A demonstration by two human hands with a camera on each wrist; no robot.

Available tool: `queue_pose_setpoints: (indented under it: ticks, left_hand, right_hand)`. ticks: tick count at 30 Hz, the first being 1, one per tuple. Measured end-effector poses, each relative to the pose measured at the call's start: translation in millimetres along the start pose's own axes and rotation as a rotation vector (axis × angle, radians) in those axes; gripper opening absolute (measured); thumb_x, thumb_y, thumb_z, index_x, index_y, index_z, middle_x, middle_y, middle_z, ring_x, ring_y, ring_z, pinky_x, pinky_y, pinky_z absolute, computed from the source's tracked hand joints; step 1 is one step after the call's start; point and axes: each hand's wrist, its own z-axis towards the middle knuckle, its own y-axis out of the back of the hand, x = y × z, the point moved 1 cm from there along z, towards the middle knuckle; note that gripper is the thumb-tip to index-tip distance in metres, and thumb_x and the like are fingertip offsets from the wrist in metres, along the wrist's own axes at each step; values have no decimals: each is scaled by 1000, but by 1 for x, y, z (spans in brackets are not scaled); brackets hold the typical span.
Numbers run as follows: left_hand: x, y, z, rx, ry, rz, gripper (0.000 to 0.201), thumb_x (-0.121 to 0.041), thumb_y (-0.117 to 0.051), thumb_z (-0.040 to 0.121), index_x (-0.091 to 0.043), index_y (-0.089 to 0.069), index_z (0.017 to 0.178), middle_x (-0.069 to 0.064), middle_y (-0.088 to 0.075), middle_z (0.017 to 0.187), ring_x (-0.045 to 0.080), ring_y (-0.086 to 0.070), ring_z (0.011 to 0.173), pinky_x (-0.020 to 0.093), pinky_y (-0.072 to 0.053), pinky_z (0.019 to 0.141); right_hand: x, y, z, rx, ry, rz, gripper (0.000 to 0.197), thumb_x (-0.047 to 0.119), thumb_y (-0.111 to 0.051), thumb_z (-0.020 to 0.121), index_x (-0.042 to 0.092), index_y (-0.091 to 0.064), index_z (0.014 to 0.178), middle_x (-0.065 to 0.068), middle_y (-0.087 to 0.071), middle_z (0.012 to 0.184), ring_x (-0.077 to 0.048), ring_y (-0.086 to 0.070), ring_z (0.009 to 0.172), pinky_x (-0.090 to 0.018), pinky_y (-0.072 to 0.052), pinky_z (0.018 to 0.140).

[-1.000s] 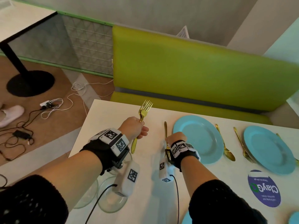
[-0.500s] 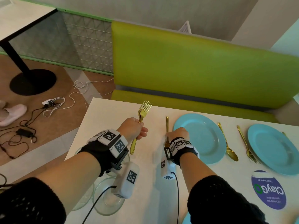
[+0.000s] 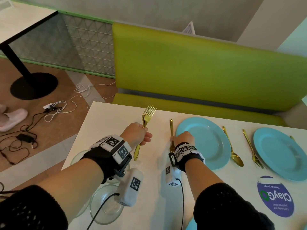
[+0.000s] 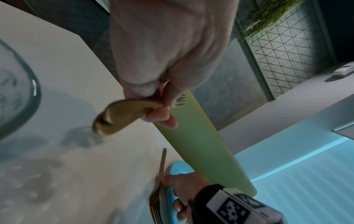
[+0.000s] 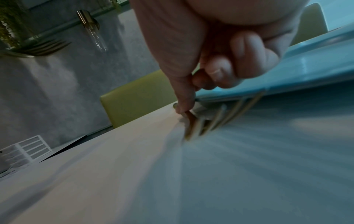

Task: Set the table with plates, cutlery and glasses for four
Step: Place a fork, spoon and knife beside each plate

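Note:
My left hand [image 3: 142, 135] grips the handles of two stacked gold forks [image 3: 148, 114], held upright above the table's left part; the left wrist view shows the handle ends [image 4: 118, 116] sticking out below the curled fingers. My right hand [image 3: 180, 138] rests low on the table and pinches the neck of another gold fork [image 3: 171, 127], which lies flat along the left rim of a blue plate [image 3: 209, 143]. In the right wrist view the thumb [image 5: 184, 100] presses on that fork's neck, the tines [image 5: 212, 121] pointing towards me.
A gold spoon [image 3: 232, 146], a gold fork [image 3: 251, 146] and a second blue plate [image 3: 282, 153] lie to the right. Clear glasses [image 3: 106, 206] stand at the near left corner. A purple sticker [image 3: 275, 196] marks the white table [image 3: 103, 123]. A green bench [image 3: 199, 67] lies beyond.
My right hand has nudged the lying fork slightly towards the far edge, straighter beside the plate. My left hand holds its forks in the same place.

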Motion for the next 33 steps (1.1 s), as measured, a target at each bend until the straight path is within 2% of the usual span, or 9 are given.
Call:
queue_pose_setpoints:
  ticks: [6, 9, 15, 19, 20, 25, 29, 31, 33]
  left_hand:
    - [0, -5, -3, 7, 4, 4, 13, -12, -39, 100, -3, -48, 105, 4, -60, 76, 12, -55, 61, 21, -43, 53]
    - [2, -6, -6, 6, 7, 10, 13, -12, -39, 100, -3, -48, 105, 4, -60, 75, 13, -55, 61, 21, -42, 53]
    - [3, -9, -18, 0, 5, 35, 15, -12, -39, 100, -3, -49, 108, 5, -61, 76, 13, -56, 62, 21, -44, 54]
    - [-1, -19, -35, 27, -11, 38, 19, -12, -40, 100, -1, -49, 112, 6, -60, 77, 15, -56, 63, 23, -47, 57]
    - [-1, -22, -42, 39, -16, 35, 19, -12, -41, 99, -1, -49, 112, 7, -59, 77, 15, -57, 64, 24, -48, 59]
    - [4, -41, -77, 98, -41, 62, 17, -12, -45, 97, -3, -53, 110, 7, -56, 83, 16, -55, 70, 28, -52, 65]
    - [18, -59, -111, 177, -9, 30, 16, -7, -44, 96, 1, -55, 106, 18, -58, 95, 28, -59, 80, 39, -55, 75]
    - [29, -72, -130, 240, -5, 42, 16, -7, -45, 95, 0, -56, 103, 17, -58, 90, 32, -58, 85, 43, -55, 79]
    - [42, -86, -147, 309, -11, 72, 22, -4, -44, 93, 4, -58, 109, 19, -60, 89, 32, -57, 84, 40, -55, 74]
  right_hand:
    - [0, 1, 1, 13, 16, -57, 27, 24, -67, 83, 7, -50, 70, -7, -56, 79, -23, -55, 71, -24, -42, 53]
    - [-4, 0, 1, 24, 6, -34, 31, 25, -67, 83, 8, -47, 67, -7, -57, 81, -23, -55, 72, -25, -45, 61]
    - [-4, 11, -14, 23, 56, 10, 33, 34, -64, 84, 5, -61, 99, -10, -66, 93, -26, -64, 84, -26, -46, 64]
    - [-6, 27, -44, 47, 191, 50, 23, 33, -62, 87, 11, -63, 79, -6, -66, 88, -22, -59, 82, -27, -49, 74]
    - [-9, 32, -56, 55, 219, 98, 21, 33, -62, 87, 13, -63, 82, -4, -65, 89, -20, -59, 84, -26, -48, 75]
    - [-27, 57, -125, 218, 269, 325, 22, 27, -63, 87, 12, -64, 104, 7, -60, 71, -7, -53, 51, -17, -40, 45]
    - [-56, 76, -177, 332, 235, 513, 17, 9, -58, 89, 13, -61, 105, 2, -62, 76, -9, -52, 54, -18, -40, 45]
    - [-78, 81, -199, 275, 209, 530, 16, 10, -59, 89, 12, -63, 103, 4, -61, 73, -9, -52, 55, -17, -41, 45]
    - [-103, 85, -215, 180, 161, 547, 10, 11, -63, 87, 11, -66, 96, 3, -62, 69, -7, -53, 51, -17, -41, 43]
